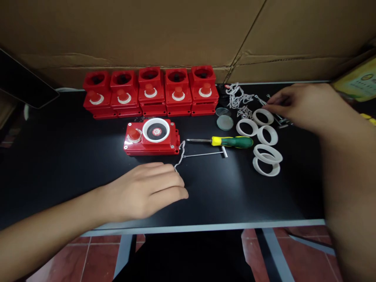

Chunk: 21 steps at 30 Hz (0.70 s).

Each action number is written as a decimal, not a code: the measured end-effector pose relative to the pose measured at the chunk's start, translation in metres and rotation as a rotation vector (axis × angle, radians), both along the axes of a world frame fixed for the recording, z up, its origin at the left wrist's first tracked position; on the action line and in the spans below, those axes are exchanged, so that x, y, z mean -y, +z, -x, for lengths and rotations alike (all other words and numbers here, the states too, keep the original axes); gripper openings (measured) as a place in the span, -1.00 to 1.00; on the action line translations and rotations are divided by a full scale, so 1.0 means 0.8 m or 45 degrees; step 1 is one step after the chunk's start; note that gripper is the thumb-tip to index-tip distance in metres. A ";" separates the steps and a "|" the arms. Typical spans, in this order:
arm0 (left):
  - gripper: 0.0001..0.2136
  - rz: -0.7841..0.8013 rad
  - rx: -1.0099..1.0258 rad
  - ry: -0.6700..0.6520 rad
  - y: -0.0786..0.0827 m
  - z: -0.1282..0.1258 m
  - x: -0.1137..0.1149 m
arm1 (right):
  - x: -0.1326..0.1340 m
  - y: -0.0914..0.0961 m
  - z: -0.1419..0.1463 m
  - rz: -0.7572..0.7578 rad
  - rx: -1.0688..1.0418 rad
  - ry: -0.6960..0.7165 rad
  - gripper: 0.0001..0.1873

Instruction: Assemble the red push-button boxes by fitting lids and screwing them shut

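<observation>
My left hand (149,190) rests palm down at the table's front, fingers curled; whatever is under them is hidden. A white cord (181,150) runs from the red call-point box (149,137) toward this hand and passes out of sight beside its fingers. The box has a white ring (156,130) and a red knob. Right of it lies a small metal hammer (205,154) with a thin rod. My right hand (302,105) reaches over a pile of similar hammers (282,123), thumb and fingers drawn together among the rods. I cannot make out what they pinch.
Several red boxes (178,92) stand in a row at the back. A green-yellow screwdriver (235,141), white rings (267,135), clear discs (225,122), screws (244,112) and coiled cords (236,96) lie on the right. A dark screen (26,78) stands left; cardboard (147,35) lines the back.
</observation>
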<state>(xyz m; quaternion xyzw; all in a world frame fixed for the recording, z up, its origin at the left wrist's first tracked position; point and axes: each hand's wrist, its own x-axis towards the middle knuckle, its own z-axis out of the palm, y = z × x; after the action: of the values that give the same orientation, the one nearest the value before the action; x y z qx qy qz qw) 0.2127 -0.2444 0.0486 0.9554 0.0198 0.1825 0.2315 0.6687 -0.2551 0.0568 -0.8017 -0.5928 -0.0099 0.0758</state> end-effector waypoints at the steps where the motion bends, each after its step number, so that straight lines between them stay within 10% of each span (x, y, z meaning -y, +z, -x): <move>1: -0.72 0.036 0.031 0.018 -0.003 0.001 0.000 | -0.001 0.000 0.001 0.014 -0.005 -0.011 -0.82; 21: -0.80 0.403 0.176 0.264 0.002 -0.005 -0.009 | 0.007 0.006 -0.014 -0.167 0.228 -0.140 -0.75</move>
<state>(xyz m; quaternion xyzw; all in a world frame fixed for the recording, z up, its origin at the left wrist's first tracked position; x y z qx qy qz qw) 0.2171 -0.2374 0.0501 0.8852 0.1304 0.2649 0.3595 0.6802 -0.2611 0.0618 -0.8223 -0.5503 -0.1243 0.0742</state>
